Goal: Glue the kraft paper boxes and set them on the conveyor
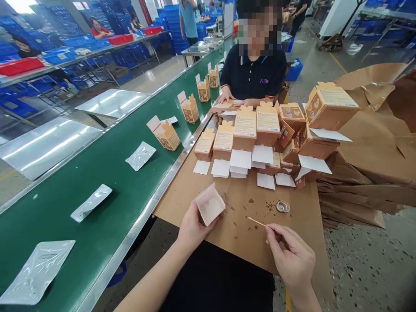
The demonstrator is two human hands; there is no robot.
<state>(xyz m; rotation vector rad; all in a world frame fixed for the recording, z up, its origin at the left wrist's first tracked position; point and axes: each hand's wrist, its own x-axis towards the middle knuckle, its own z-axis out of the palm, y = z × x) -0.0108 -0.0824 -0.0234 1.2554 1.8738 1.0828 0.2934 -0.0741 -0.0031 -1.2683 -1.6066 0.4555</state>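
Note:
My left hand (pixel 195 227) grips a small open kraft carton (pixel 210 204) with a pale pink-beige inside, tilted so its opening faces up toward me. My right hand (pixel 289 255) pinches a thin wooden stick (pixel 256 222) between thumb and fingers, its pale tip pointing left toward the carton and apart from it. Both hands are over the near edge of a brown cardboard sheet (pixel 240 225) dotted with dark specks. A small metal ring (pixel 282 206) lies on that sheet to the right of the stick tip.
Several kraft cartons (pixel 247 128) with white cards (pixel 240 159) stand in a heap beyond my hands. A co-worker (pixel 253 73) faces me across them. To the left runs a green conveyor belt (pixel 97 173) carrying foil pouches and cartons. Brown wrapping paper (pixel 373 147) bulks up on the right.

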